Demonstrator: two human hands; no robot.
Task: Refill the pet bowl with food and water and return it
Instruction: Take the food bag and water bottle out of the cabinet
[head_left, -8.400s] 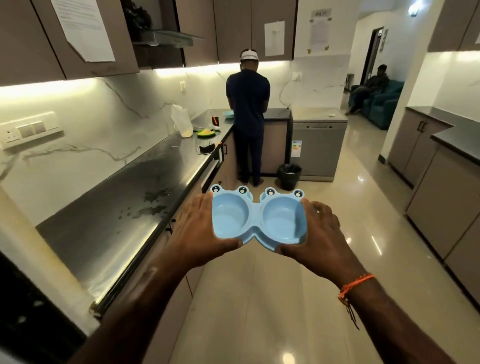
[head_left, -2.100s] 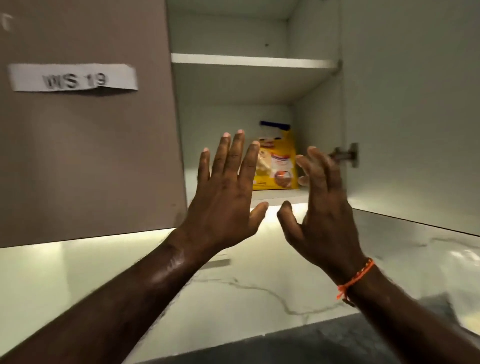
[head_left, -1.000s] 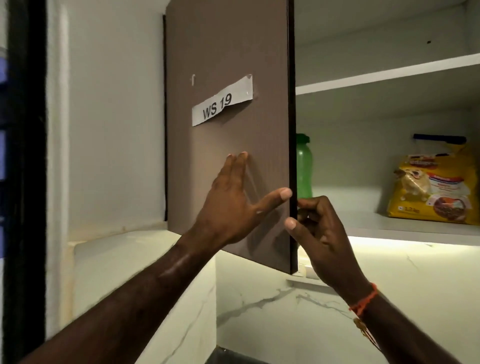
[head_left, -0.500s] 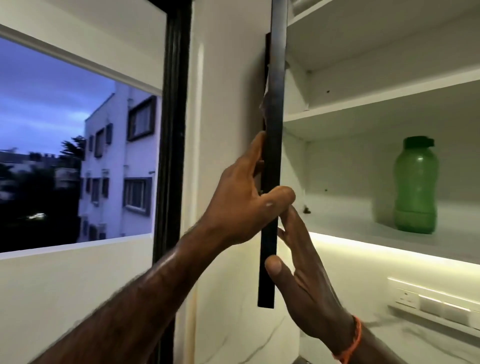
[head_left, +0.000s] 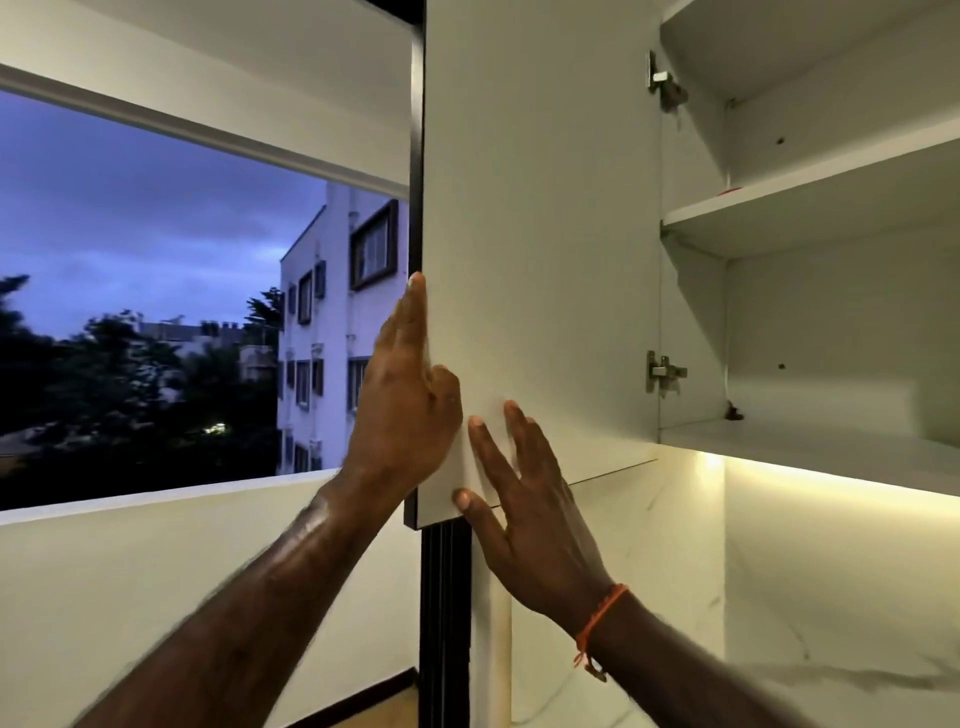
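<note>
An upper cabinet door (head_left: 540, 234) stands swung wide, its white inner face toward me. My left hand (head_left: 405, 395) wraps the door's free dark edge, fingers pointing up behind it and thumb on the inner face. My right hand (head_left: 524, 509) lies flat with spread fingers against the door's lower inner corner. The pet bowl, the food bag and the green bottle are out of view.
The open cabinet has white shelves (head_left: 810, 197), bare in the part I see, with hinges (head_left: 662, 371) at the left side. A lit marble backsplash (head_left: 831, 561) is below. A window (head_left: 156, 312) at left shows a building and trees at dusk.
The door has swung further open, from edge-on to showing its inner face. My view turned left, so the green bottle left the frame. Both hands stayed on the door.
</note>
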